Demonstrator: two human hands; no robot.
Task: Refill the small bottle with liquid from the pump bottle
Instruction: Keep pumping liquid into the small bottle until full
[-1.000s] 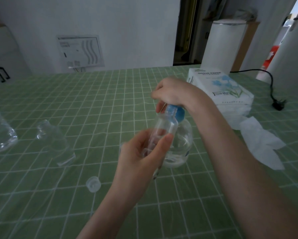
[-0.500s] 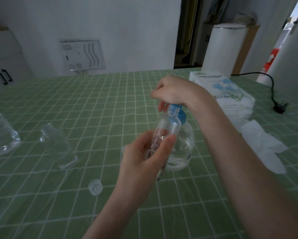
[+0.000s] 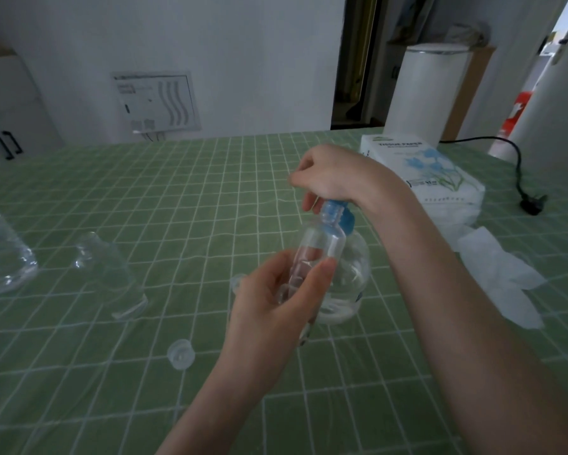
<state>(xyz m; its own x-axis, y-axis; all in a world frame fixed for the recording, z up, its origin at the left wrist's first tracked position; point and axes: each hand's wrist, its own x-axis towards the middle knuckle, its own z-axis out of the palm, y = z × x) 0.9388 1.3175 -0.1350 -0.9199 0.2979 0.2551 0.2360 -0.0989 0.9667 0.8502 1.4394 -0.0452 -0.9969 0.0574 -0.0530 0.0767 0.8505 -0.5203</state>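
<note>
On a table under a green checked tablecloth, a small clear cap lies near you, left of your left forearm. Farther left, a clear bottle lying on its side rests beside a larger clear bottle at the left edge. At far right sits a tissue pack, with a loose tissue nearer and a black plug beyond.

Your right hand curls down over the blue pump head of the pump bottle, which stands upright at centre; your wrist hides most of the pump top.

Your left hand grips the small bottle, thumb and fingers wrapped round its lower body, in front of the pump bottle and covering part of it. The small bottle's long axis tilts, base in your palm, open mouth pointing up and away towards the pump head. Whether the mouth touches the spout cannot be told.
</note>
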